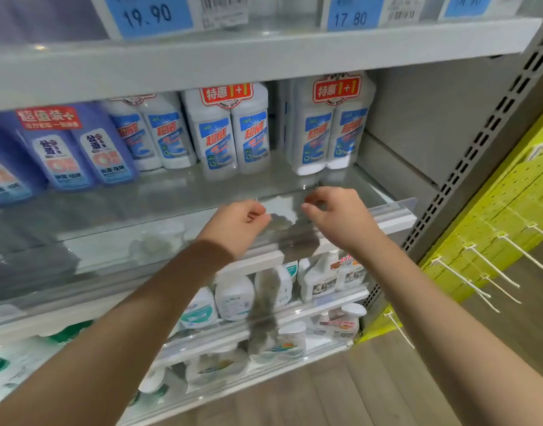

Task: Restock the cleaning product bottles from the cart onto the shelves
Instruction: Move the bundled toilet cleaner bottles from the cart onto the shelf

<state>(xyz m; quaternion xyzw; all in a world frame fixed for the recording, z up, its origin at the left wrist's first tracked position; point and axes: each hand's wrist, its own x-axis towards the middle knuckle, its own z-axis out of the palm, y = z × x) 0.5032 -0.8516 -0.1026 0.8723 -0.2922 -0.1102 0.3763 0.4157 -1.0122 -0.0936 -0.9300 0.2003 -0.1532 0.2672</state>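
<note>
- Head view: left hand (242,222) and right hand (335,213) over middle shelf (178,192) front edge; fingers curled, thumbs near forefingers, grip unclear.
- White twin-pack cleaner bottles (233,133) stand at that shelf's back.

Left hand (239,224) and right hand (335,216) pinch a clear shelf panel (282,207).

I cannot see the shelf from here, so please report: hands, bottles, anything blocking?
Left hand and right hand curled over shelf front, no bottle held. White twin-pack bottles stand at back. Clear divider between hands; grip unclear.
</note>
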